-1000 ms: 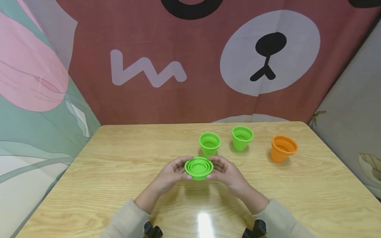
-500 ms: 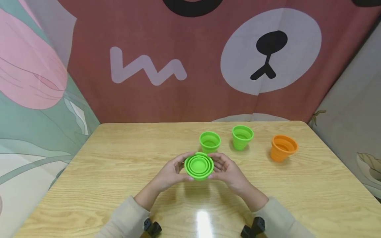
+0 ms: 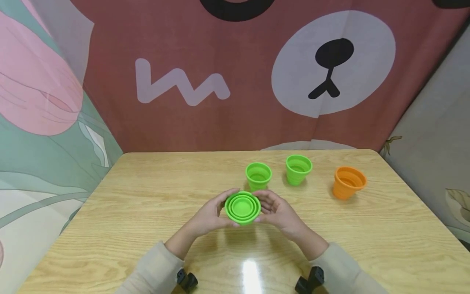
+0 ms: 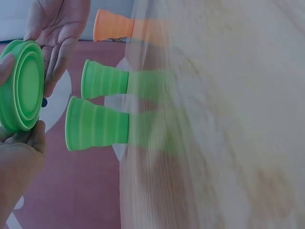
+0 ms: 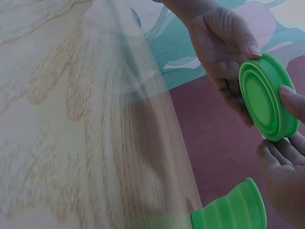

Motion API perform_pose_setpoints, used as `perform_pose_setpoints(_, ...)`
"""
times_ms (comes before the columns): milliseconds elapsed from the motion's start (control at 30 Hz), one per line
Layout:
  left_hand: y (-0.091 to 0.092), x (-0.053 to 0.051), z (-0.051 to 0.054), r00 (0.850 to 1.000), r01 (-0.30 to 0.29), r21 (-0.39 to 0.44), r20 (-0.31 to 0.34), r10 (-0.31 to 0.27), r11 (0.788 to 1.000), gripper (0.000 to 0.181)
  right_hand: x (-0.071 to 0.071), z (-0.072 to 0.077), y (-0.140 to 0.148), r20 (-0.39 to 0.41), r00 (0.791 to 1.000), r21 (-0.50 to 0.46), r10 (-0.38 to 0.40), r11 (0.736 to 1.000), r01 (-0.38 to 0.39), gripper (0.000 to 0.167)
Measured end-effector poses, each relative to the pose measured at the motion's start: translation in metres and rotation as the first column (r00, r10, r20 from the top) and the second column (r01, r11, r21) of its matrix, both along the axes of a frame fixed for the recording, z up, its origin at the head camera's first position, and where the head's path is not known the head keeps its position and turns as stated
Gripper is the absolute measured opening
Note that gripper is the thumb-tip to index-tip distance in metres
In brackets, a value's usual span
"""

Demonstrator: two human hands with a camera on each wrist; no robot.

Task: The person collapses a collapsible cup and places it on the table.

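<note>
A flattened green collapsible cup point(image 3: 242, 208) is held above the table, its concentric rings facing up toward the head camera. My left hand point(image 3: 210, 214) pinches its left rim between thumb and fingers. On the opposite rim, the thumb and fingers of my right hand point(image 3: 280, 214) grip it too. Seen from the left wrist, the collapsed cup point(image 4: 29, 88) is a thick disc with its flat base showing. Just behind it stands an expanded green cup point(image 3: 258, 175), its lower part near my right fingertips in the head view.
Another expanded green cup point(image 3: 298, 169) stands farther back to the right. An expanded orange cup point(image 3: 349, 182) stands right of that. The wooden table point(image 3: 147, 196) ends at a hanging brown cloth point(image 3: 249, 126) with a bear print.
The collapsed cup has tilted so its rings face the head camera more fully. Both hands have shifted slightly left with it. The standing cups have stayed in place.
</note>
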State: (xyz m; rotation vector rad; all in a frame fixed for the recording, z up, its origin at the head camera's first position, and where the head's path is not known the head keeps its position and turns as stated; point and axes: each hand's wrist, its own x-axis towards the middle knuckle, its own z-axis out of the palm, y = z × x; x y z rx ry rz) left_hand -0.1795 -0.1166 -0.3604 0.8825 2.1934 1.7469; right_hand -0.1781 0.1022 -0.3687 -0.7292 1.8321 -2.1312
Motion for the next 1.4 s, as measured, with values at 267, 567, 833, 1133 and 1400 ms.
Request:
perform_pose_setpoints(267, -0.002, -0.001, -0.003, 0.996, -0.092, -0.049, 0.012, 0.093, 0.995, 0.075, -0.002, -0.001, -0.001, -0.032, 0.999, 0.069, -0.026, 0.997, 0.028, 0.057)
perform_pose_setpoints(567, -0.005, -0.001, -0.004, 0.981, -0.181, -0.025, 0.062, 0.182, 0.983, 0.076, -0.004, -0.001, -0.001, -0.069, 0.995, 0.112, -0.074, 0.99, 0.082, 0.048)
perform_pose_setpoints(833, -0.014, -0.003, -0.01, 0.958, -0.275, -0.032, 0.076, 0.276, 0.961, 0.076, -0.009, -0.005, 0.01, -0.083, 0.984, 0.155, -0.157, 0.973, 0.168, 0.037)
perform_pose_setpoints(1133, -0.025, -0.004, -0.016, 0.927, -0.366, -0.082, 0.056, 0.371, 0.927, 0.078, -0.016, -0.007, 0.026, -0.074, 0.968, 0.178, -0.241, 0.951, 0.251, 0.035)
perform_pose_setpoints(1400, -0.037, -0.007, -0.018, 0.894, -0.411, -0.107, 0.144, 0.423, 0.905, 0.082, -0.023, -0.01, 0.035, -0.034, 0.954, 0.216, -0.298, 0.93, 0.299, 0.036)
